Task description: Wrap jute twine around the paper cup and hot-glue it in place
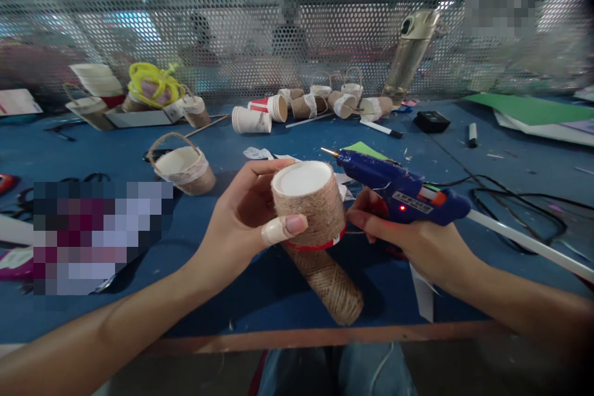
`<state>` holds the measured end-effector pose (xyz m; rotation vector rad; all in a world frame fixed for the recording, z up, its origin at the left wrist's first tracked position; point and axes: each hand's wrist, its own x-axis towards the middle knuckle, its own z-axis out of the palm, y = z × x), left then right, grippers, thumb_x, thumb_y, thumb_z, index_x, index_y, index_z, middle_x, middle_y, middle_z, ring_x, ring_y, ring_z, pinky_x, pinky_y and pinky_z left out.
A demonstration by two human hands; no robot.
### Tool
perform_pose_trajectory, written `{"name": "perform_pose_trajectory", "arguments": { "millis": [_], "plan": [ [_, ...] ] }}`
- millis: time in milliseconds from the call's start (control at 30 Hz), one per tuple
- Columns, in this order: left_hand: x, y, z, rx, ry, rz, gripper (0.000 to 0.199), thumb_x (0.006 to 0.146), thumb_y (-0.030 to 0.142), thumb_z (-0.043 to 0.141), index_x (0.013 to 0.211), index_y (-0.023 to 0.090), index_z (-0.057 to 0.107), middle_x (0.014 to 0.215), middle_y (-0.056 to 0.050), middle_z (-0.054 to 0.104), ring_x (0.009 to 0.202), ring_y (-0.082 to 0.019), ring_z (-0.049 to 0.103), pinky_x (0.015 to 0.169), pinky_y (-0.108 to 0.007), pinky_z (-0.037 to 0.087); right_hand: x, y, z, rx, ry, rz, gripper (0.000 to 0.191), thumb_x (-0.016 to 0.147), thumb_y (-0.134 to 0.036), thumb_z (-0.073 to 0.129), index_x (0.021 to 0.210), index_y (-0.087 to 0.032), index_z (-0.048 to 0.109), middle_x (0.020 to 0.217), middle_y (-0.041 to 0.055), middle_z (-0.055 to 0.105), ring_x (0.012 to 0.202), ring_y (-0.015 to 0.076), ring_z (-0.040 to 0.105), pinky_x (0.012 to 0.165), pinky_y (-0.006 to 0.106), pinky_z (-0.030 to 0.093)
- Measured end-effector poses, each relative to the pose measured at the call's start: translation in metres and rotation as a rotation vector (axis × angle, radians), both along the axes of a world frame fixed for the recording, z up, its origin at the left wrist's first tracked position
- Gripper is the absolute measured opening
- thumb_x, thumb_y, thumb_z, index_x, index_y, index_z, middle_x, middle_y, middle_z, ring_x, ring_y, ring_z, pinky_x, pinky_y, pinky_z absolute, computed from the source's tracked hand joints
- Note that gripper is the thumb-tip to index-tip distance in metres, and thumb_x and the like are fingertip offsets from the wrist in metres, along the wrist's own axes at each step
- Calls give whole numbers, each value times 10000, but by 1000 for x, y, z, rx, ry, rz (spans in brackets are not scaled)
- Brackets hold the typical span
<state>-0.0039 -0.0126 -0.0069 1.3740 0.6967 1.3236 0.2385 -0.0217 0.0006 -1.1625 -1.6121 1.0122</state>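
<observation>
Jute-wrapped cup (310, 205), base up, upright.

table: blue top (487, 154), wooden front edge (325, 337)
back wall: perforated metal screen (232, 6), glinting
light: bright, blurred behind the holes

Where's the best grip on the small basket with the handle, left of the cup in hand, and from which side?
Probably the basket by its arched twine handle, from above. It stands upright on the table with the arch clear over the open rim, and its lace-wrapped sides taper downward, so a side pinch might slip.
</observation>
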Motion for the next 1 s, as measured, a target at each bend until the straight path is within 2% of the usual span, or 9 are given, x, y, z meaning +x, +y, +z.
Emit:
{"name": "perform_pose_trajectory", "arguments": {
  "millis": [100,200,300,433,533,700,867,1000],
  "plan": [
    [-2,0,-3,43,18,-26,453,797,292,884,1225,326,741,1311,-13,741,1243,-283,662,1069,-415,572,0,-1,0,-95,62,10,195,824,-346,818,737,-234,684,638,-52,632,566,120,596,541,250,547],
    [-4,1,-6,66,36,-13,492,780,317,893,1246,330,735,1314,-21,744,1228,-299,667,1049,-430,573,0,0,1,-137,90,39,183,817,-315,820,729,-226,687,668,-53,634,569,103,585,565,244,543],
    [-6,2,-7,70,27,-20,495,768,321,903,1236,331,743,1284,-11,750,1178,-266,681,1011,-376,577,-1,0,2,-158,120,68,176,838,-291,813,725,-222,698,611,-65,585,540,91,541,550,231,513],
    [-8,3,-5,72,9,-100,507,801,307,878,1286,308,732,1277,2,751,1171,-233,669,1019,-318,561,-3,-1,5,-190,205,88,170,819,-224,837,720,-210,700,572,-85,565,483,66,457,556,223,519],
    [-8,5,-5,42,-17,-133,514,802,320,882,1293,273,736,1256,-16,760,1142,-227,673,994,-303,565,-5,-1,4,-214,293,82,226,725,-169,901,699,-205,679,624,-82,622,540,68,527,617,214,553],
    [-7,9,-6,-22,-92,-171,544,770,341,909,1283,236,759,1195,-52,767,1033,-194,695,868,-242,579,-5,-1,0,-259,410,82,308,605,-125,968,727,-205,697,707,-80,694,662,84,628,664,181,561],
    [-6,13,-7,-66,-125,-169,499,787,301,885,1269,239,774,1202,-46,774,1054,-192,689,876,-239,578,-4,-1,4,-265,322,70,235,674,-143,941,695,-203,715,690,-69,668,686,98,626,730,209,580],
    [-6,12,-6,-84,-127,-166,493,788,335,887,1261,245,780,1185,-33,780,1050,-186,691,879,-232,579,-4,-1,6,-282,282,70,150,756,-151,878,734,-203,740,665,-67,635,585,80,555,612,208,540]
  ]
}}
